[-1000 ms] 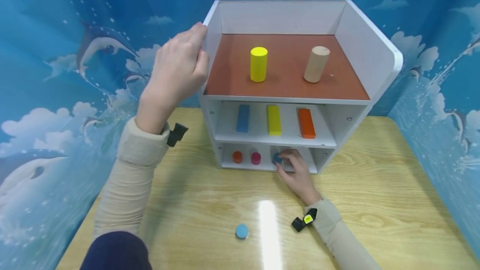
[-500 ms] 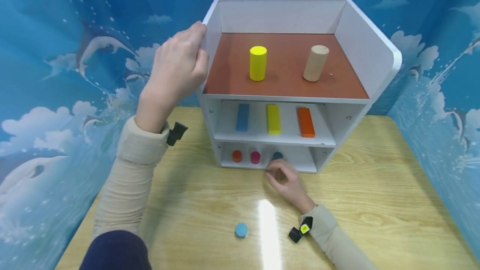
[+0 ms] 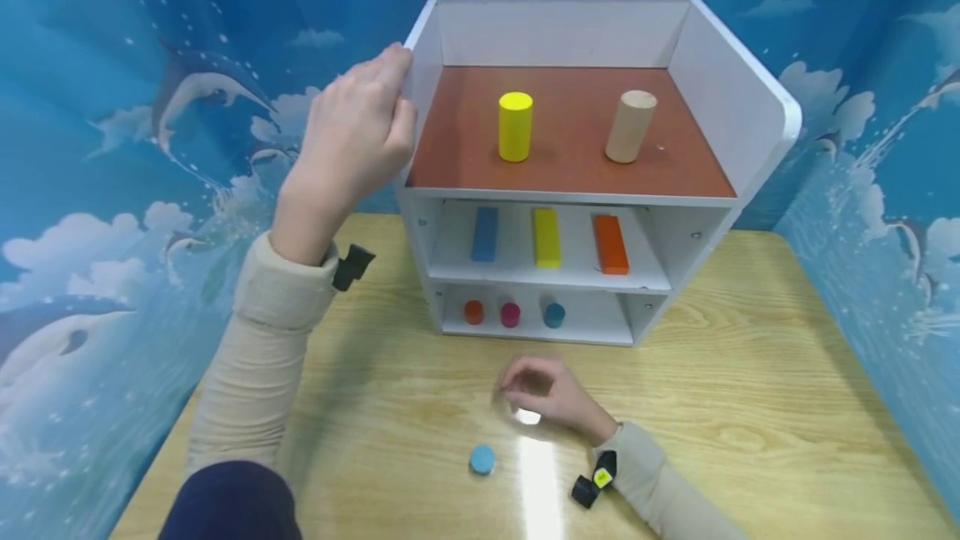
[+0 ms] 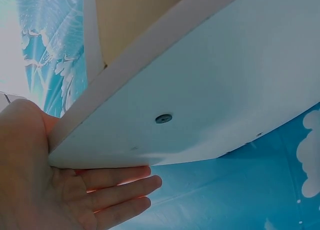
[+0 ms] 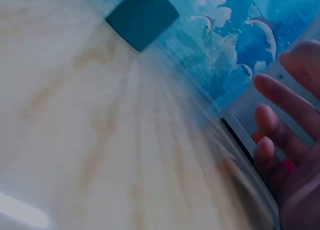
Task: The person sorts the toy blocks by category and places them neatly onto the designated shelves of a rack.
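My left hand (image 3: 348, 127) grips the left side panel (image 4: 165, 104) of a white shelf unit, the panel's edge lying between thumb and fingers. My right hand (image 3: 551, 394) is over the wooden table in front of the unit, fingers loosely bent, nothing between them. Left of it and nearer me, a light blue disc (image 3: 482, 459) lies on the table. On the lowest shelf stand an orange round block (image 3: 473, 312), a pink one (image 3: 510, 315) and a blue one (image 3: 554, 315), in a row. The right wrist view shows my spread fingertips (image 5: 265, 117) by the unit.
On the brown top shelf (image 3: 570, 169) stand a yellow cylinder (image 3: 515, 127) and a plain wooden cylinder (image 3: 631, 127), the latter leaning in view. The middle shelf holds blue (image 3: 484, 234), yellow (image 3: 547, 238) and orange (image 3: 611, 245) flat bars. Blue printed curtains surround the table.
My right hand has let go of the blue round block on the lowest shelf, come out of the unit and moved toward me and left. The left hand has stayed put.
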### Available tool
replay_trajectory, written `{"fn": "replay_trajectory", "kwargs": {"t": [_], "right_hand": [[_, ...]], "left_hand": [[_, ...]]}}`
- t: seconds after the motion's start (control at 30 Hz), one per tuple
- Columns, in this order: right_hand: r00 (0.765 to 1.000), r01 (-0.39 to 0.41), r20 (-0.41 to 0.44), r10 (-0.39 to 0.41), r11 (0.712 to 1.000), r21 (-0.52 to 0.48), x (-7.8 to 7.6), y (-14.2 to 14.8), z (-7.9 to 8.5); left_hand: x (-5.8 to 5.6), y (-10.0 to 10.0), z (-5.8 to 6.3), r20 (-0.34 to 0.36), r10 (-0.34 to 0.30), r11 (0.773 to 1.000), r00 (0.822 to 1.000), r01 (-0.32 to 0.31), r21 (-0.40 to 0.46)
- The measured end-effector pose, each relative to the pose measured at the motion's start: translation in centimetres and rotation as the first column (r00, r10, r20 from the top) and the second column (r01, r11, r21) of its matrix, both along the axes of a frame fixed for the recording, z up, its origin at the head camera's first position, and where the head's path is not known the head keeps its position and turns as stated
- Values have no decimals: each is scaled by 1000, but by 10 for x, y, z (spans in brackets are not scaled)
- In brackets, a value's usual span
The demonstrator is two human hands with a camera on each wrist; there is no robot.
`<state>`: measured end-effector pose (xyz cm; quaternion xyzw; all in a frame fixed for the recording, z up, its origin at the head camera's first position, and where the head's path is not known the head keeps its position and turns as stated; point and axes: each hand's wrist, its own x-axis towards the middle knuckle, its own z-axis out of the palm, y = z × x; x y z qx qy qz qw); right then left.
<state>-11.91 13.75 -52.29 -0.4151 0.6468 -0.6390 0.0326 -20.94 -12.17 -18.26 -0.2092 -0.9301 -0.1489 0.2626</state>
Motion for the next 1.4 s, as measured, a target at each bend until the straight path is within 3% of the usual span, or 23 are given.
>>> {"fn": "replay_trajectory", "kwargs": {"t": [0.17,0.27,0.4,0.5,0.73,0.87,1.23,1.4], "right_hand": [[991,-136,-12,136,991,-13,7,-10,3],[974,-223,-47,222,975,0,14,-17,15],[942,-316,-91,324,944,89,21,-22,33],[920,-340,-140,366,924,177,23,-24,37],[908,-288,-229,350,920,266,22,-25,14],[911,-261,-236,339,916,305,20,-24,3],[915,-192,-263,307,902,386,21,-22,4],[931,-170,-241,275,909,381,22,-21,1]], "left_hand": [[-1,1,1,13,4,1000,1000,-4,-1],[-1,1,1,16,4,1000,1000,-4,2],[-1,1,0,8,-1,1000,1000,1,2],[-1,1,0,3,-1,1000,1000,1,2],[-1,2,1,-4,-1,1000,1000,1,-2],[-2,2,1,-5,-4,1000,1000,4,-3],[-1,1,1,6,0,1000,1000,0,-1],[-1,1,0,-5,-1,1000,1000,1,1]]}}
